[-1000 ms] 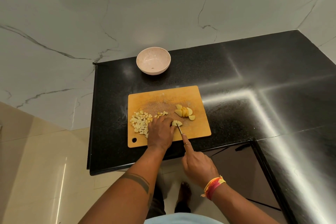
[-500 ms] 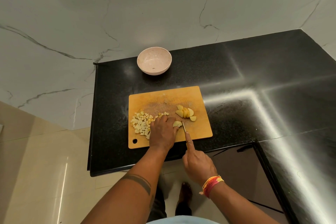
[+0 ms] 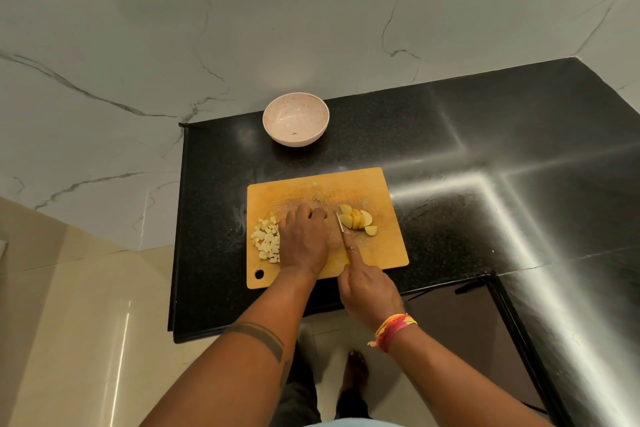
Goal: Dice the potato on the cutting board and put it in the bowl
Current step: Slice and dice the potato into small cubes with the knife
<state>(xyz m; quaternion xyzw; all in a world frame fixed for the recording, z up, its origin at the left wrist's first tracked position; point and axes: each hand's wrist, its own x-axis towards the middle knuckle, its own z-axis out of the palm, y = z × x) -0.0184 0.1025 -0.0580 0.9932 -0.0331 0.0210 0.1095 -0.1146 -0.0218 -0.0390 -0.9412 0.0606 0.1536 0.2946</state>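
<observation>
left hand (image 3: 304, 239) lies curled on the cutting board (image 3: 381, 184) beside the diced potato (image 3: 267, 240), right hand (image 3: 367, 288) grips a knife (image 3: 340, 224)

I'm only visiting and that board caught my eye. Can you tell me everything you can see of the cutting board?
The cutting board is a thin orange-tan rectangle with rounded corners and a hanging hole at its near left corner, its middle scuffed pale. It lies flat on the black countertop, bearing potato dice on the left and potato slices on the right. The left hand rests on it.
</observation>
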